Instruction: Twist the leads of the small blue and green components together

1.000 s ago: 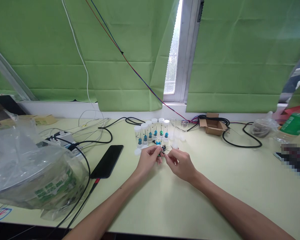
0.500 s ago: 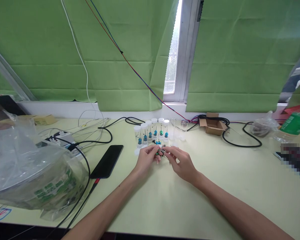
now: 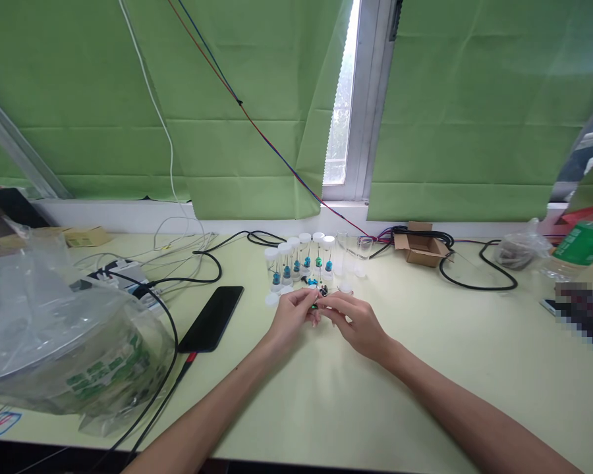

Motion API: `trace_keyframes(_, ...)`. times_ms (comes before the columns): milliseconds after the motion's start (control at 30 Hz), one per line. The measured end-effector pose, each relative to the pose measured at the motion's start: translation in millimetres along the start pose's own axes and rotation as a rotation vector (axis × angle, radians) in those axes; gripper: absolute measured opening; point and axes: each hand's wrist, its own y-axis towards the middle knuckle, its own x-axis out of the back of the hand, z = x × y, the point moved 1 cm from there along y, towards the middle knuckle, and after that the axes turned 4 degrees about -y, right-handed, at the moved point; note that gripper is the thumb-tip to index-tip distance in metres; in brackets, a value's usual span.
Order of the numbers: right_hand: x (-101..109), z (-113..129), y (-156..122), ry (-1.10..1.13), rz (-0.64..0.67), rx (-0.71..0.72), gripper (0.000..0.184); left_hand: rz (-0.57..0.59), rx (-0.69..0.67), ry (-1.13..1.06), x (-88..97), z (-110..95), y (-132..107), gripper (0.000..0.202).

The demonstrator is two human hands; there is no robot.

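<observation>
My left hand [image 3: 293, 315] pinches a small green part [image 3: 315, 306], mostly hidden by the fingers. From the right, the fingertips of my right hand [image 3: 352, 318] are closed against the same part. Just beyond the fingers lie small blue pieces [image 3: 313, 282] and a few small dark pieces [image 3: 323, 289]. Behind them stand several clear tubes with white caps [image 3: 271, 253]; most hold a blue piece, and one holds a green piece [image 3: 319, 261]. Clear tubes without caps [image 3: 364, 247] stand to their right. A loose white cap [image 3: 271, 299] lies beside my left hand.
On the left are a black phone [image 3: 212, 319], a black cable [image 3: 174, 368] and a large plastic-wrapped bundle [image 3: 79, 349]. A small open cardboard box [image 3: 422, 253] and coiled cables [image 3: 479, 287] sit at the back right. Farther right stands a bottle with a green label [image 3: 583, 243].
My right fingertips have moved slightly left, closer to my left fingers. The small part between the hands is now more covered, and dark pieces beyond the fingers show more.
</observation>
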Motion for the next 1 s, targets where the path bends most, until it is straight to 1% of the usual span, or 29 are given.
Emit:
trace_keyframes(400, -0.8, 0.6, -0.4, -0.045, -0.024, 0.002, 0.016, 0.0, -0.04, 0.066, -2.4, -1.9, -0.1, 0.034)
trace_keyframes(533, 0.1, 1.6, -0.2, -0.061, -0.032, -0.012, 0.017, 0.009, -0.049, 0.09, -3.8, -1.8, -1.1, 0.034)
trace_keyframes(733, 1.2, 0.8, -0.3, -0.128, -0.081, -0.021, 0.024, 0.008, -0.038, 0.09, -5.0, 3.4, -2.0, 0.031)
trace_keyframes(1000, 0.1, 0.7, -0.7, -0.092, -0.077, -0.036, 0.024, 0.011, -0.039, 0.11, -5.1, 4.1, -2.7, 0.032)
